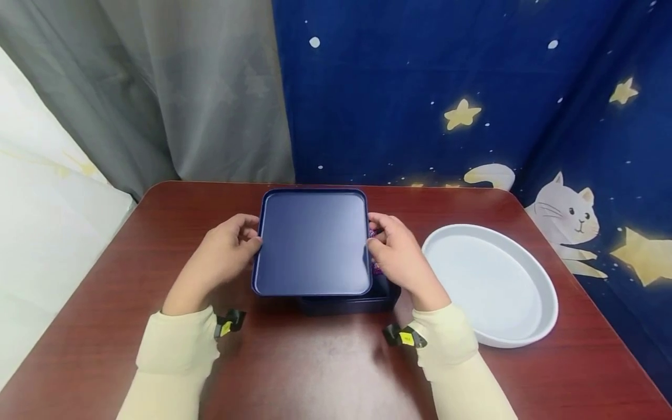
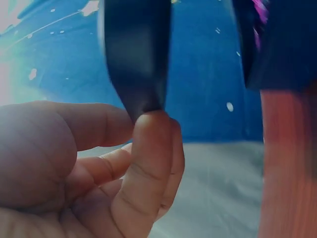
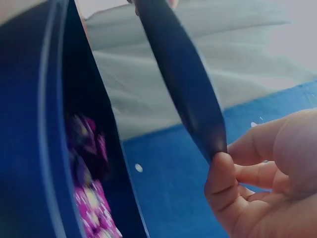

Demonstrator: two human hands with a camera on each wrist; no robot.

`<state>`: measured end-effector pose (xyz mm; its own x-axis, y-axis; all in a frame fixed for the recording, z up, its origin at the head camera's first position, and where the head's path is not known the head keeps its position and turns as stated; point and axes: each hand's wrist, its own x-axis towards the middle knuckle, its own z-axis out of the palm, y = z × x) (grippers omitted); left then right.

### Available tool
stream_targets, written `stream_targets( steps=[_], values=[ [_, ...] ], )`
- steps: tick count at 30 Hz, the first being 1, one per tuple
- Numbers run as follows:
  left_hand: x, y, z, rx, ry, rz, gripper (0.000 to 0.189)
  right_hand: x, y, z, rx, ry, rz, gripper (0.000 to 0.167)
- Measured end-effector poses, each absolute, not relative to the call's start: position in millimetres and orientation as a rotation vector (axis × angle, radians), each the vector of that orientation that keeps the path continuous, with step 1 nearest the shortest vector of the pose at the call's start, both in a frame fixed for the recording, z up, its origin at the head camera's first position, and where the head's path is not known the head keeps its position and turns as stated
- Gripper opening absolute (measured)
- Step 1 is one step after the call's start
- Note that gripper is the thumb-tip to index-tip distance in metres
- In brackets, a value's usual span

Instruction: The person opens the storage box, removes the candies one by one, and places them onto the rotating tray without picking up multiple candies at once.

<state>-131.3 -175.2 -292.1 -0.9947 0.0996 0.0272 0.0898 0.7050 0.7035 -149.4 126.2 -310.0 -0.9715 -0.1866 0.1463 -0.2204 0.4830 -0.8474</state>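
Both hands hold a dark blue square lid [image 1: 315, 242] by its two sides, raised over a dark blue box [image 1: 349, 304]. At the lid's left edge, my left hand [image 1: 224, 248] pinches the rim between thumb and fingers; the left wrist view shows the lid's edge [image 2: 136, 54] in that pinch. My right hand [image 1: 399, 254] pinches the opposite rim, and the right wrist view has the lid's side [image 3: 185, 82] between thumb and fingers. Inside the open box are shiny purple and pink things [image 3: 94, 208], mostly hidden from the head view by the lid.
A round white tray [image 1: 488, 286] with a raised rim lies on the reddish-brown table [image 1: 131, 280], right of the right hand. Behind the table hang a grey curtain [image 1: 226, 87] and a blue star-patterned curtain [image 1: 388, 87].
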Motion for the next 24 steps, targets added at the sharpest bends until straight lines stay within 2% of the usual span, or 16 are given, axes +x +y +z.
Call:
stream_targets(
  steps=[7, 14, 24],
  values=[
    [-127, -223, -289, 0.128, 2.929, 1.129, 0.038, -153, 78, -306, 0.453, -2.674, 1.618, 0.048],
    [-116, -280, -296, 0.056, 2.83, 1.198, 0.043, -151, 26, -302, 0.636, -2.806, 1.416, 0.051],
    [-109, -332, -320, -0.024, 2.706, 1.137, 0.041, -126, -33, -321, 0.689, -3.013, 1.341, 0.06]
  ],
)
